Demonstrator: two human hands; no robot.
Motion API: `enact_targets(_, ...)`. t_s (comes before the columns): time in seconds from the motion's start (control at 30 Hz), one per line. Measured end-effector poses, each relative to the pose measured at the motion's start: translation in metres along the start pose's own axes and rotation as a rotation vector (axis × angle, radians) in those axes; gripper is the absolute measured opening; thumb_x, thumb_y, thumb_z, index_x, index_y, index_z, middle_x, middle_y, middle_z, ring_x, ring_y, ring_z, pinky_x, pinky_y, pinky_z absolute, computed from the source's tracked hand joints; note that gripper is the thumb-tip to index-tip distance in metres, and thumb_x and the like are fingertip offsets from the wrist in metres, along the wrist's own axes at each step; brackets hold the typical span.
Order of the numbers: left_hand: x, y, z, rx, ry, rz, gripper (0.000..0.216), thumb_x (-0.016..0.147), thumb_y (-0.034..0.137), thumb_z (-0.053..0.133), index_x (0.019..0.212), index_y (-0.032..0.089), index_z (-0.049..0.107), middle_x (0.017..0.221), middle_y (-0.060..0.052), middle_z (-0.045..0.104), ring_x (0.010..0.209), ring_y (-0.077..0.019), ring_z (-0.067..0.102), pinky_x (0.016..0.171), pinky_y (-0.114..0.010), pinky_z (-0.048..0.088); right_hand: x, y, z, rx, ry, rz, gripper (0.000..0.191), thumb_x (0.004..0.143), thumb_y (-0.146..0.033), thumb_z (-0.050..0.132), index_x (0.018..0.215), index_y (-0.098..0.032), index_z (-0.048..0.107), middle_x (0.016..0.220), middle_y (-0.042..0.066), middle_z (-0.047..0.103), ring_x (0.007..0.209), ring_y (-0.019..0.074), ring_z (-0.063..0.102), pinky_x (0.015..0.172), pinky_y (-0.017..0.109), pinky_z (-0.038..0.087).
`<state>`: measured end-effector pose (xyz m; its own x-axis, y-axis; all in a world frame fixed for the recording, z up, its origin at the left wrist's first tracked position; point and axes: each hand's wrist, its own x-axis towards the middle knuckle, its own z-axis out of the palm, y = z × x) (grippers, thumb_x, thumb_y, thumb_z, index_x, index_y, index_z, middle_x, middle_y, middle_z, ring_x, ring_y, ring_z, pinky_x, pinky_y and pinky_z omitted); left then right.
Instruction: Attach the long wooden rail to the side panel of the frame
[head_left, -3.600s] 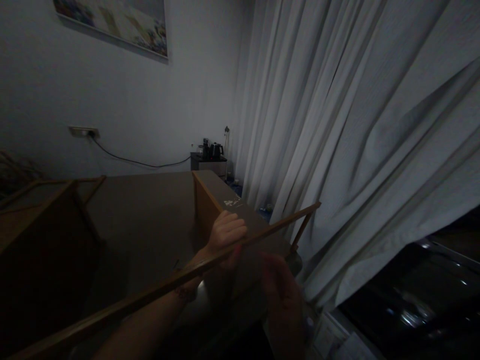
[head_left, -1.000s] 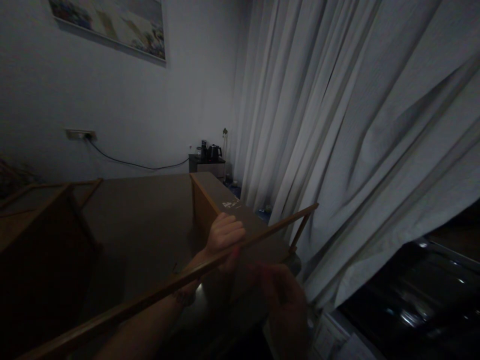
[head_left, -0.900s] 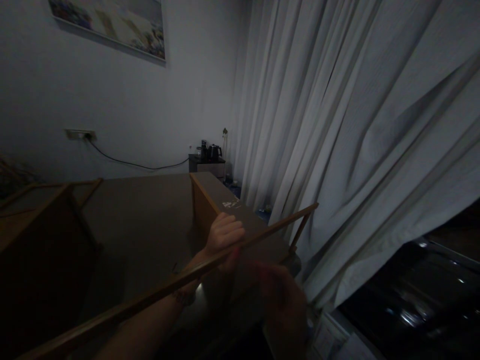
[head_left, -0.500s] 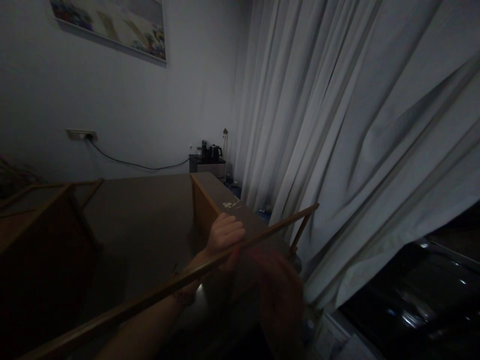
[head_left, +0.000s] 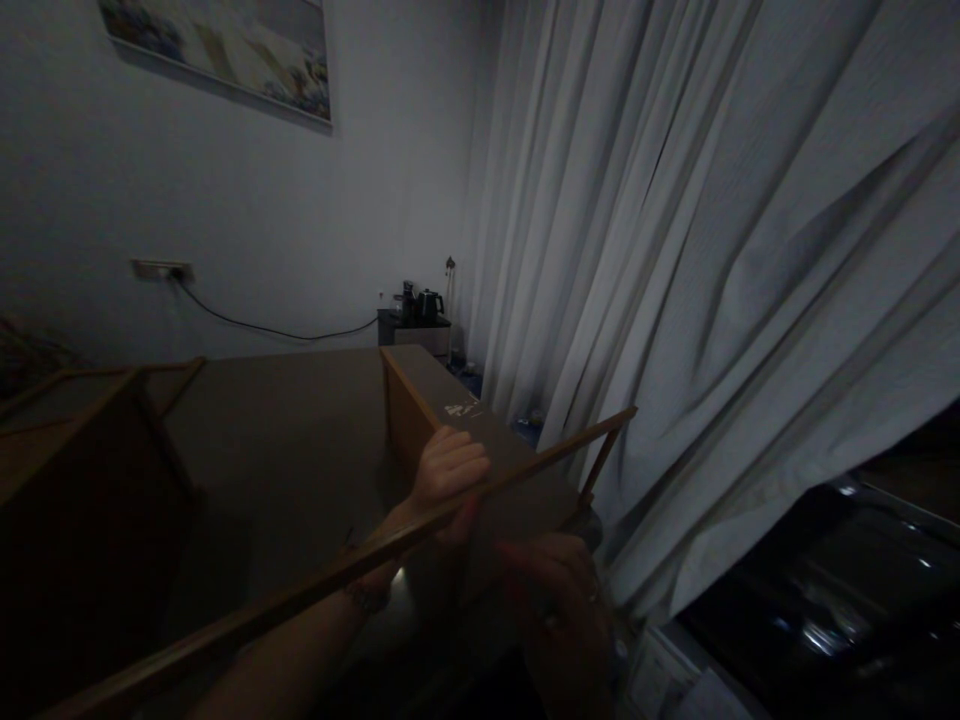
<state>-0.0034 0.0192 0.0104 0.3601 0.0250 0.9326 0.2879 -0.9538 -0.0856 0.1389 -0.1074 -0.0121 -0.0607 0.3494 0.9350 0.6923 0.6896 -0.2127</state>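
The left hand (head_left: 448, 470) is curled up right against the wooden bar (head_left: 330, 576), fingers bunched together (whether the bar's actually clamped can't really be told). The right hand (head_left: 562, 610) is held just below the bar, its fingers bent, but its grip can't be made out in the gloom. A wooden panel (head_left: 409, 415) can be seen just beyond the left hand.

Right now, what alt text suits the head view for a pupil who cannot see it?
A person's left hand curls at a long, narrow brown wooden bar, the shadowed right hand lower in view. Beyond are a flat grey-brown surface and a black kettle; white fabric curtains hang on the picture's right.
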Motion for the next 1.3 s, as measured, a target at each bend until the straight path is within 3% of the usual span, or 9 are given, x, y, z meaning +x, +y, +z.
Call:
enact_targets(0.17, -0.004, -0.004, 0.007, 0.003, 0.068, -0.009, 0.051, 0.096, 0.049, 0.01, 0.06, 0.022, 0.033, 0.052, 0.001, 0.033, 0.052, -0.017, 0.032, 0.055, -0.036, 0.023, 0.005, -0.006, 0.003, 0.123, 0.006, 0.146, 0.01, 0.09, -0.016, 0.058, 0.091, -0.023, 0.065, 0.075, 0.0, 0.065, 0.071, 0.0138, 0.062, 0.063, 0.025, 0.052)
enact_targets(0.33, -0.004, -0.002, 0.004, 0.018, 0.039, 0.0, 0.051, 0.096, 0.048, 0.01, 0.061, 0.022, 0.036, 0.053, 0.0, 0.037, 0.053, -0.0175, 0.035, 0.055, -0.036, 0.025, 0.016, -0.017, 0.005, 0.135, 0.036, 0.164, 0.015, 0.082, -0.008, 0.058, 0.081, -0.022, 0.063, 0.069, -0.002, 0.059, 0.065, 0.0121, 0.059, 0.056, 0.021, 0.049)
enact_targets(0.53, -0.007, -0.006, 0.006, 0.057, -0.04, -0.083, 0.057, 0.098, 0.049, 0.008, 0.06, 0.023, 0.042, 0.053, -0.001, 0.04, 0.055, -0.0187, 0.036, 0.061, -0.038, 0.029, 0.01, -0.011, 0.002, -0.017, 0.005, 0.023, 0.024, 0.084, -0.005, 0.055, 0.098, -0.022, 0.065, 0.079, 0.0, 0.064, 0.076, 0.0135, 0.06, 0.068, 0.023, 0.052)
enact_targets(0.7, -0.006, -0.001, 0.003, 0.01, -0.024, -0.106, 0.058, 0.097, 0.05, 0.004, 0.061, 0.023, 0.041, 0.055, -0.001, 0.04, 0.057, -0.0197, 0.037, 0.06, -0.039, 0.029, 0.004, -0.002, 0.001, -0.02, -0.005, 0.043, 0.027, 0.087, -0.005, 0.052, 0.104, -0.022, 0.062, 0.084, 0.001, 0.066, 0.081, 0.0147, 0.061, 0.073, 0.025, 0.053)
enact_targets(0.9, -0.012, -0.006, 0.009, 0.037, -0.083, -0.155, 0.059, 0.094, 0.057, 0.008, 0.058, 0.023, 0.039, 0.053, -0.001, 0.037, 0.056, -0.019, 0.036, 0.06, -0.039, 0.028, 0.001, -0.005, 0.005, 0.1, -0.049, 0.212, 0.014, 0.092, -0.019, 0.055, 0.103, -0.023, 0.063, 0.084, 0.001, 0.068, 0.075, 0.014, 0.066, 0.066, 0.023, 0.055)
enact_targets(1.03, -0.016, -0.01, 0.012, 0.039, -0.098, -0.161, 0.059, 0.094, 0.057, 0.01, 0.056, 0.023, 0.038, 0.051, -0.001, 0.037, 0.055, -0.0187, 0.036, 0.059, -0.039, 0.027, -0.002, -0.007, 0.01, 0.188, -0.042, 0.404, 0.018, 0.097, -0.022, 0.048, 0.106, -0.024, 0.063, 0.072, -0.003, 0.068, 0.056, 0.0096, 0.064, 0.052, 0.016, 0.051)
enact_targets(1.3, -0.015, -0.008, 0.01, 0.037, -0.105, -0.155, 0.059, 0.093, 0.058, 0.009, 0.057, 0.023, 0.039, 0.053, -0.002, 0.04, 0.056, -0.0189, 0.037, 0.06, -0.04, 0.028, -0.001, -0.002, 0.011, 0.329, 0.012, 0.502, 0.016, 0.093, -0.025, 0.056, 0.108, -0.026, 0.062, 0.071, -0.005, 0.064, 0.055, 0.0083, 0.059, 0.051, 0.015, 0.048)
